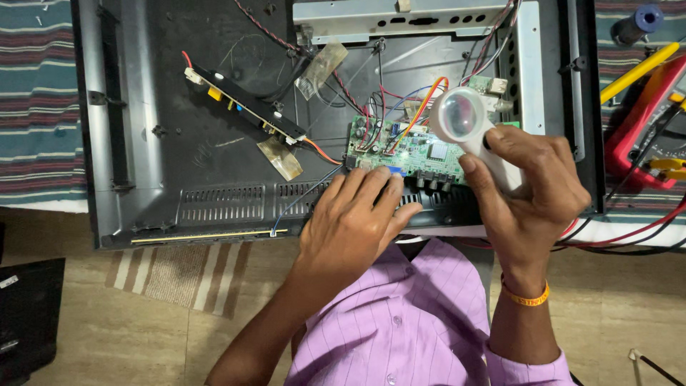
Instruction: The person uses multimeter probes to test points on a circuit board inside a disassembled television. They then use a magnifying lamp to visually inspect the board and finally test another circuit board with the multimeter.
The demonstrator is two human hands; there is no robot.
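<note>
My right hand (pixel 525 193) grips the white handle of a magnifying glass (pixel 461 114), whose round lens hangs over the right end of a green circuit board (pixel 400 146). My left hand (pixel 354 221) rests flat, fingers together, on the near edge of that board and the black rear shell of an opened flat screen (pixel 214 164). Coloured wires (pixel 421 96) run from the board up to a metal bracket (pixel 400 18). A narrow black strip board (pixel 243 107) lies to the left, with brown tape at its end.
A red multimeter (pixel 647 121) with yellow probes and red and black leads lies at the right on a striped cloth (pixel 36 107). A dark blue spool (pixel 639 21) stands at the top right. A striped mat (pixel 179 275) and a black object (pixel 28 314) lie on the floor below.
</note>
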